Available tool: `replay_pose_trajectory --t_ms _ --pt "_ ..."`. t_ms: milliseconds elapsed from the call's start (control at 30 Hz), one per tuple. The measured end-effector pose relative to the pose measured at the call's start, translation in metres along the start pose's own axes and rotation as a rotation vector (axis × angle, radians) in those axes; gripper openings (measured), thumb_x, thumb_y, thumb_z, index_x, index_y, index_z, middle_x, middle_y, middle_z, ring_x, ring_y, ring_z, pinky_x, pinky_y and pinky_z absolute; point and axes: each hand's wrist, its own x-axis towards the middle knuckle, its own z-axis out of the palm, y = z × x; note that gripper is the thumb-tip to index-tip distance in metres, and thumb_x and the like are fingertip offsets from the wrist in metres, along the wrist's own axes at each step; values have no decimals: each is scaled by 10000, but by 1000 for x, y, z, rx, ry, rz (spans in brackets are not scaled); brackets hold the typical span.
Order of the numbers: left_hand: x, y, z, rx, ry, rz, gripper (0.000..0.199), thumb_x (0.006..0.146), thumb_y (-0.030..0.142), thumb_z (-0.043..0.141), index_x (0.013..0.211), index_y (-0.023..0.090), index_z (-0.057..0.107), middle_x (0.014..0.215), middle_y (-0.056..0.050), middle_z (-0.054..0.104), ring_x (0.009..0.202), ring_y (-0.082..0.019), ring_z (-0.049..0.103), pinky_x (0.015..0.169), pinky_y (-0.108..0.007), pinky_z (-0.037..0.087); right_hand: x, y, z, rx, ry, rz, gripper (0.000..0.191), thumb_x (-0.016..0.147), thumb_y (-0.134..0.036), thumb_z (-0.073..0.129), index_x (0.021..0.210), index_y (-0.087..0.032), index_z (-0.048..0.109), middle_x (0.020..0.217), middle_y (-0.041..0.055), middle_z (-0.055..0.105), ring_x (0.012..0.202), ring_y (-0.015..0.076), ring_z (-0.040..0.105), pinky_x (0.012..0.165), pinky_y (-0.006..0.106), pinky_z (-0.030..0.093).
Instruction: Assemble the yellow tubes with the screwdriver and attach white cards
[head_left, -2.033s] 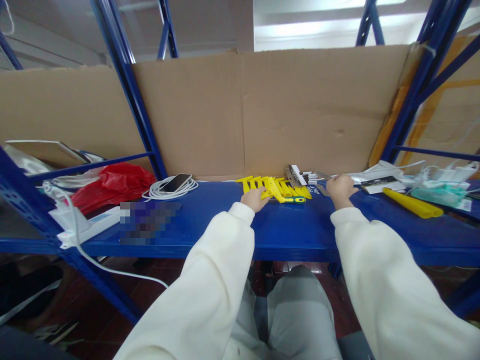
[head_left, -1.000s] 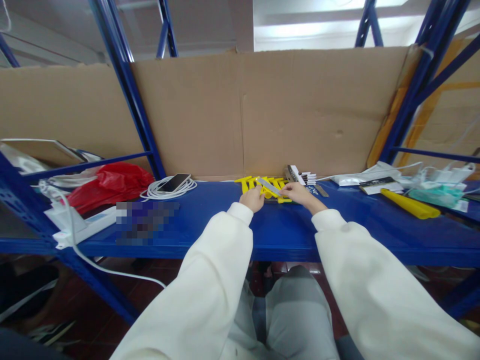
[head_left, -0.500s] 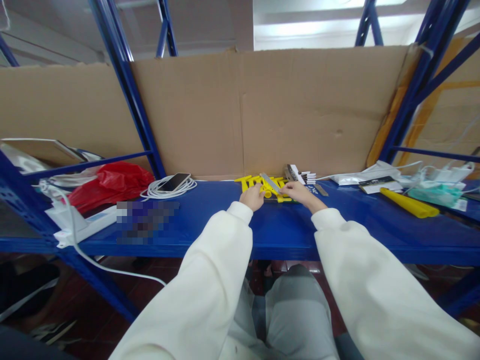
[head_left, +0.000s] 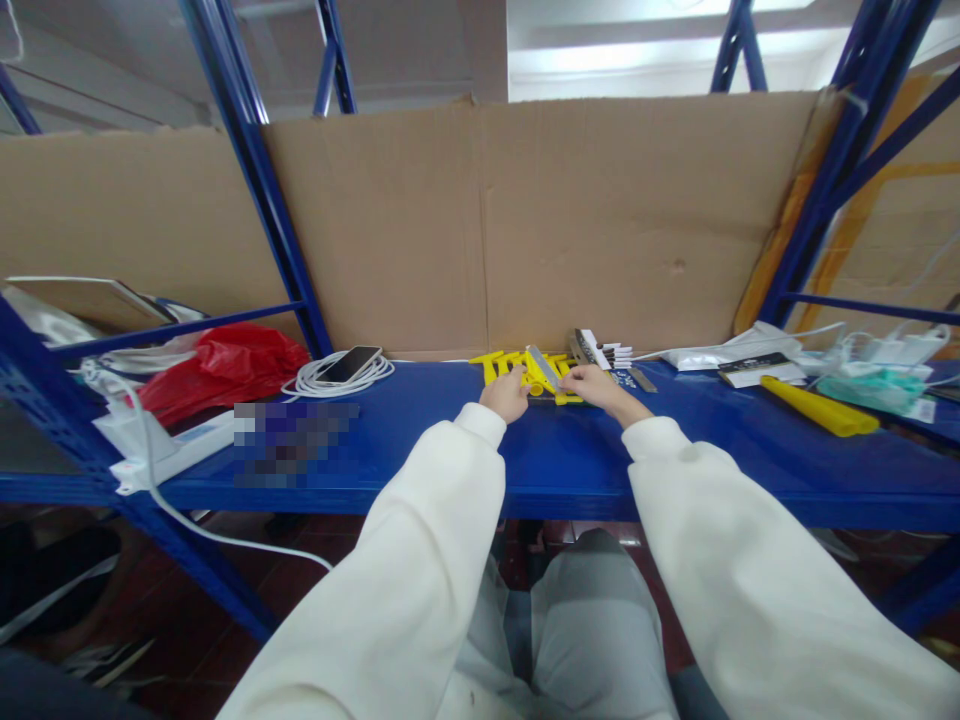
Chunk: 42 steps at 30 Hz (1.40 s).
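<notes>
Near the back of the blue shelf [head_left: 420, 420], my left hand [head_left: 507, 395] is closed on a yellow plastic handle [head_left: 535, 387]. My right hand [head_left: 596, 386] pinches the lower right end of a flat grey metal blade [head_left: 544, 367], which slants across the yellow handle. Whether the blade is seated in the handle cannot be made out. Several more yellow plastic handles [head_left: 490, 366] lie in a row behind and around my hands, partly hidden by them. To the right rest a small black-and-white box [head_left: 589, 347] and a loose grey blade [head_left: 643, 380].
A phone [head_left: 349, 364] lies on a coiled white cable [head_left: 300, 384] to the left, near a red plastic bag [head_left: 225, 370] and a white power strip [head_left: 199, 445]. At right are a long yellow piece [head_left: 817, 406] and a green mask [head_left: 870, 388]. Cardboard [head_left: 600, 220] walls the back.
The grey blade has tilted a little steeper, its upper end shifting slightly right. Both hands stay in nearly the same place.
</notes>
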Motion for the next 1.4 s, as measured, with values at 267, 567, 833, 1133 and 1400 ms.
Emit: replay_pose_trajectory --t_ms 267,567,833,1133,1400 --pt "-4 0 -2 62 -34 112 568 991 255 387 1545 377 359 1282 -76 645 1160 -248 635 1008 -390 494 3 -1 0 47 5 9 110 636 -236 619 535 -191 610 581 -7 593 603 139 507 598 259 395" --pt "-4 0 0 90 -64 155 531 1011 284 333 1521 414 407 1234 -80 627 1118 -253 625 1002 -399 480 3 -1 2 140 19 16 114 664 -243 653 575 -188 611 587 -21 582 607 130 497 629 260 416" --pt "-5 1 -1 78 -55 163 518 1016 306 342 1509 450 407 1213 -60 634 1093 -236 618 1005 -390 471 5 3 2 200 -33 27 259 686 -406 730 624 -176 628 629 -17 601 637 132 508 657 271 417" --pt "-9 2 -4 98 -63 223 522 1019 322 346 1532 410 387 1254 -68 633 1134 -246 609 993 -392 470 3 4 -1 214 -78 87 229 660 -371 746 615 -175 637 613 -15 602 626 132 509 629 264 389" --pt "-10 4 -5 103 -51 263 510 1019 307 363 1518 392 418 1254 -72 651 1152 -244 604 974 -380 474 0 -4 -1 276 -9 119 177 681 -349 686 650 -178 651 666 4 638 667 144 540 669 275 396"
